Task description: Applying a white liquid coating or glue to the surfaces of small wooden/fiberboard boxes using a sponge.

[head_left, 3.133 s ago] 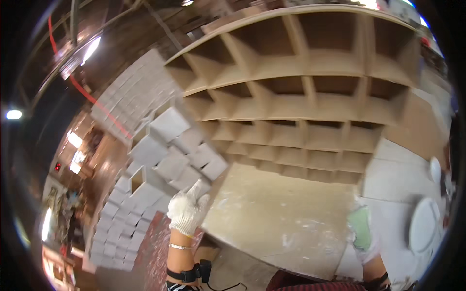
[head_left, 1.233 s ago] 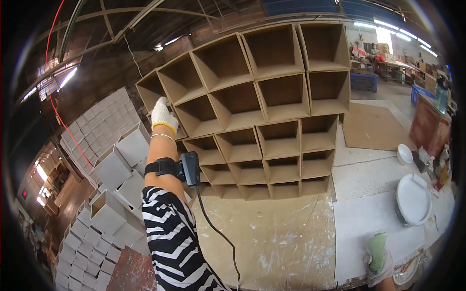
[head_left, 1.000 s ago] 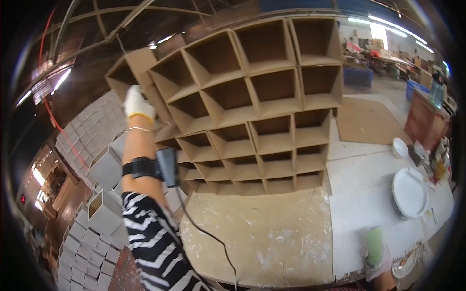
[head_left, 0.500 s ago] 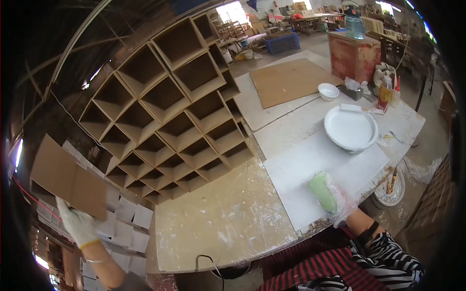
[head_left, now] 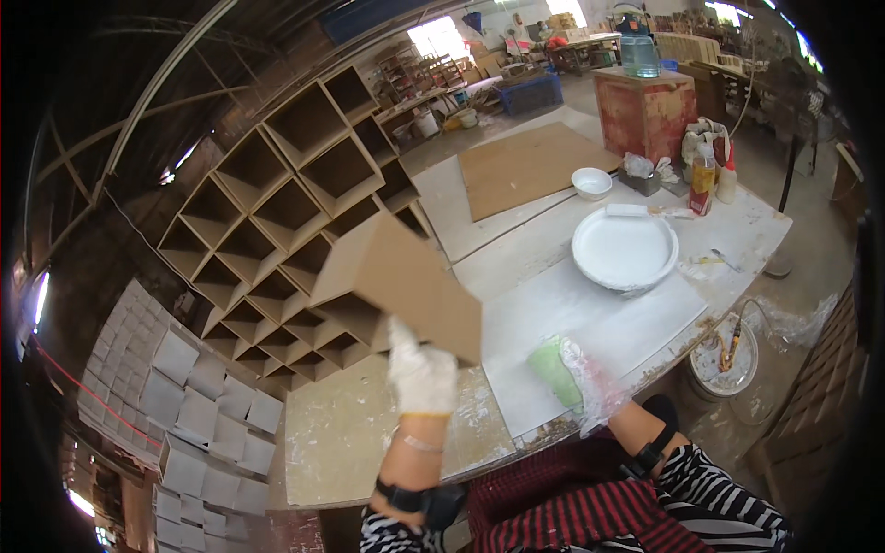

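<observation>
My left hand, in a white knitted glove, grips an open-sided brown fibreboard box by its lower edge. The box is raised over the table's left part, in front of a stack of similar boxes. Plastic film covers my right hand, which is closed round a green sponge-like pad. That pad rests on a white-coated sheet near the table's front edge. Beyond it stands a round basin of white paint-like liquid, with a white block at its far rim.
Farther back are a brown flat board, a white bowl and bottles. A bucket stands beside the table's right edge. Stacked white boxes are at the lower left. A red cabinet carries a water jug.
My left hand has brought the box from the far left to over the table, in front of the stack. My right hand still holds the green pad on the sheet; the view has shifted.
</observation>
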`<state>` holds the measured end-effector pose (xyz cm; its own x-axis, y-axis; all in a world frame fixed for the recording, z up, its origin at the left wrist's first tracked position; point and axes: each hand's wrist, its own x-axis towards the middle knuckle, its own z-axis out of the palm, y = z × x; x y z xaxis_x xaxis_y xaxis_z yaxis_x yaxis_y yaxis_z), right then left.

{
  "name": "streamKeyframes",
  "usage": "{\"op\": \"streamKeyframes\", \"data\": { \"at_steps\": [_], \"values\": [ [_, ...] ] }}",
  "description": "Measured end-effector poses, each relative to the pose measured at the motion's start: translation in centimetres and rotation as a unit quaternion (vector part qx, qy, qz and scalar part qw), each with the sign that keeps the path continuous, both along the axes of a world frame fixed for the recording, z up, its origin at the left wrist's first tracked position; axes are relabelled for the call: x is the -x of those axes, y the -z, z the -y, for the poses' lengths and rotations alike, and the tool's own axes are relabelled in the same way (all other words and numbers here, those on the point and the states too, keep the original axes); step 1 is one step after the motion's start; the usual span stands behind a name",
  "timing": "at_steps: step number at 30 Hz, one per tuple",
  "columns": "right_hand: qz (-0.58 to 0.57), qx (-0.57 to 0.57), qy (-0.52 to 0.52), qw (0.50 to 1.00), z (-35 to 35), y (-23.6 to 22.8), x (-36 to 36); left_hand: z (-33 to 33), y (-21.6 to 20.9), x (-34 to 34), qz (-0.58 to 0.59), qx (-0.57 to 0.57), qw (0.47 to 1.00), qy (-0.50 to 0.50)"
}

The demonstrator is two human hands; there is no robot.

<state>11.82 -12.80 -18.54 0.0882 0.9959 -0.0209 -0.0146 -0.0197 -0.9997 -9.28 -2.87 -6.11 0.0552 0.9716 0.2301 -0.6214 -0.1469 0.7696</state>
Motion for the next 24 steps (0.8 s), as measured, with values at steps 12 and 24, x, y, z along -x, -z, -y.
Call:
{"op": "streamKeyframes", "data": {
  "at_steps": [12, 24],
  "values": [
    [0.171, -0.204, -0.003, 0.964, -1.5, 6.8, -0.2, -17.6, 10.9, -13.2, -0.355, 0.130, 0.898, -0.227],
    [0.306, -0.236, -0.042, 0.921, -1.3, 4.4, -0.4, -22.0, 11.1, -11.6, -0.348, 0.171, 0.909, -0.151]
  ]
}}
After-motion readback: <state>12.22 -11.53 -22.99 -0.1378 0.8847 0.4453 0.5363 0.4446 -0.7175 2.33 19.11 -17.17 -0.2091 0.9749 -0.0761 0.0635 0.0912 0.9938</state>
